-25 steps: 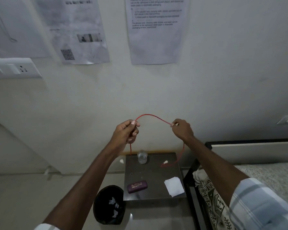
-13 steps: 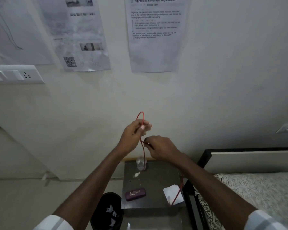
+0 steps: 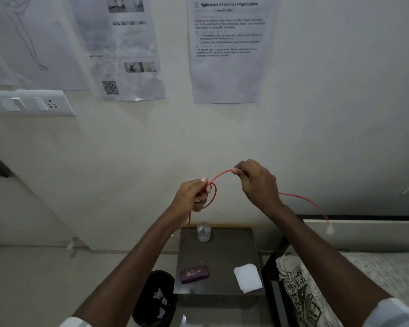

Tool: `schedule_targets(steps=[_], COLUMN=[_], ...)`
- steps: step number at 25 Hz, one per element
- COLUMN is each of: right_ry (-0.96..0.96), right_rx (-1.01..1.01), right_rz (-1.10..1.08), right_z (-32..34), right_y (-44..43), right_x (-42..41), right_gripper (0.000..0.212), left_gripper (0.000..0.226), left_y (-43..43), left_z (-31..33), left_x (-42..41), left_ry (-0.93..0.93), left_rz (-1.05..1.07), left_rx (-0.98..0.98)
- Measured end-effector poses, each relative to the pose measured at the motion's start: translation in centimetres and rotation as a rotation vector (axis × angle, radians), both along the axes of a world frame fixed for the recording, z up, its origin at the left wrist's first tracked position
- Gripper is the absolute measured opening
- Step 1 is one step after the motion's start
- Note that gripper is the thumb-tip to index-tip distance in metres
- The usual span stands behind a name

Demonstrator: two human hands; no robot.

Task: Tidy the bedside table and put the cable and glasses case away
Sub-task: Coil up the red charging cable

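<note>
Both hands are raised in front of the wall, above the table, and both hold the red cable. The left hand is closed around the cable, with a small loop of it standing out at the 3 o'clock side of the fingers; one strand hangs down from this hand toward the back edge of the table. The right hand is at 2 o'clock from the left one and pinches the cable between thumb and fingertips. Between the two hands the cable makes a short arch. Past the right hand it goes in a long curve toward 4 o'clock, and its white plug hangs in the air in front of the bed frame.

On the table, a clear cup stands at 12 o'clock, near the back edge. The purple case lies closed at 7 o'clock, near the front left corner. A stack of white tissues lies at 5 o'clock, and its corner goes a little over the front edge. A black bin with some white scraps in it stands on the floor, just beside the table at 8 o'clock. Printed sheets are on the wall above, and a switch plate is at 10 o'clock.
</note>
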State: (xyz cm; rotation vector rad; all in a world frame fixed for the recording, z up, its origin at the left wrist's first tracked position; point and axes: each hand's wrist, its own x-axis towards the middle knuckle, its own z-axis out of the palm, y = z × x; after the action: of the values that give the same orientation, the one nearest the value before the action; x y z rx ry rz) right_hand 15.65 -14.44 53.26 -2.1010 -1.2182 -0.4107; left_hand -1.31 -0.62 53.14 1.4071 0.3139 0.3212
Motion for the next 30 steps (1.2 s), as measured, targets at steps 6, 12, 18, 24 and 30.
schedule_targets(steps=[6,12,18,24,30], right_ry=[0.100,-0.057,-0.190,0.009,0.179], right_rx=[-0.347,-0.480,-0.406,-0.149,-0.109], right_rz=[-0.044,0.195,0.315,0.206,0.156], right_z=[-4.1,-4.3,-0.7,1.2,-3.1], right_y=[-0.2,0.0,-0.2,-0.1,-0.2], right_x=[-3.1,-9.9,-10.3,-3.8,-1.3], right_gripper=[0.018,0.016,0.009,0.020,0.032], left_gripper=[0.043,0.041,0.038,0.053,0.042], left_y=[-0.9,-0.5,-0.4,-1.4,-1.8], left_z=[1.6,-0.8,-2.3,-1.7,0.0], left_x=[0.6,1.0,-0.1,-1.1,-0.5], left_ry=[-0.203,-0.089,0.146,0.127,0.012], left_rz=[0.102,0.218,0.131,-0.069,-0.024], left_rx=[-0.299,-0.036,0.450,0.211,-0.192])
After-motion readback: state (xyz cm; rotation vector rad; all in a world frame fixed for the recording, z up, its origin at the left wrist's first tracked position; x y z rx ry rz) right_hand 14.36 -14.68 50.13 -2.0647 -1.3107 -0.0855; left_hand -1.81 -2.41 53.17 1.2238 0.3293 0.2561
